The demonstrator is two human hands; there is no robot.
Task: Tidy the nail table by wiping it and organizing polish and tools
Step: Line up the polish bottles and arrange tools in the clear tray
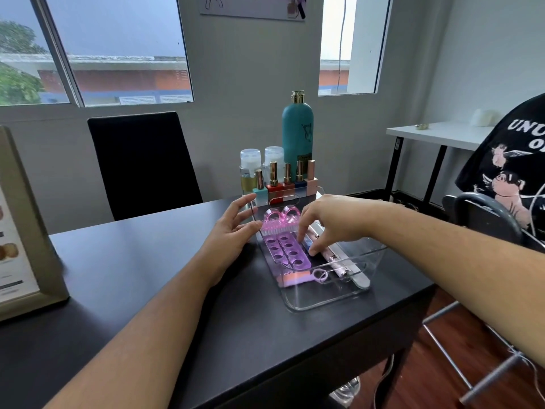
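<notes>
Teal bottle (297,128) bears illegible script; black shirt (513,137) shows "UNU".

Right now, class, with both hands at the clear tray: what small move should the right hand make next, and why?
Probably lay the blue-tipped tool down flat, parallel to the pink pen-shaped tool. The right hand appears to pinch it between the purple toe separators and that tool, while the left hand steadies the clear tray.
</notes>
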